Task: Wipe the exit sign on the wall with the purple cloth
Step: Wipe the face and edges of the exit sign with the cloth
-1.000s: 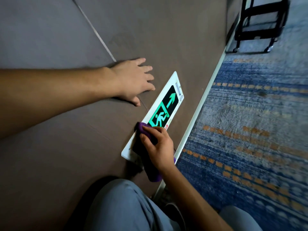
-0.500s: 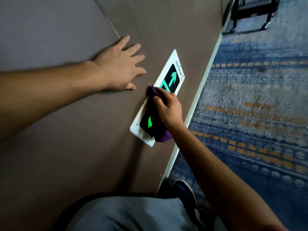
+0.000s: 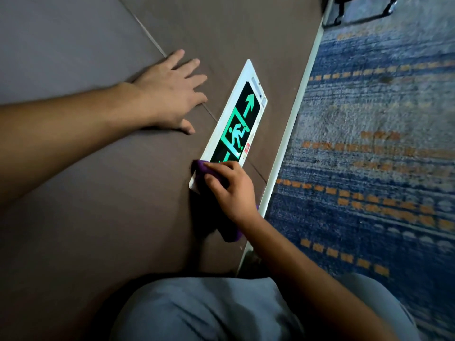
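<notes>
Head view: right hand (image 3: 232, 190) grips purple cloth (image 3: 205, 168), hiding exit sign (image 3: 242, 119) near end; left hand (image 3: 172, 94) splayed, empty.

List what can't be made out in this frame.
- Near end of the exit sign, head view: covered by the right hand and purple cloth.
- Small red label on the sign's frame: too small to read.
- Black frame at top: cut off by the image edge.
</notes>
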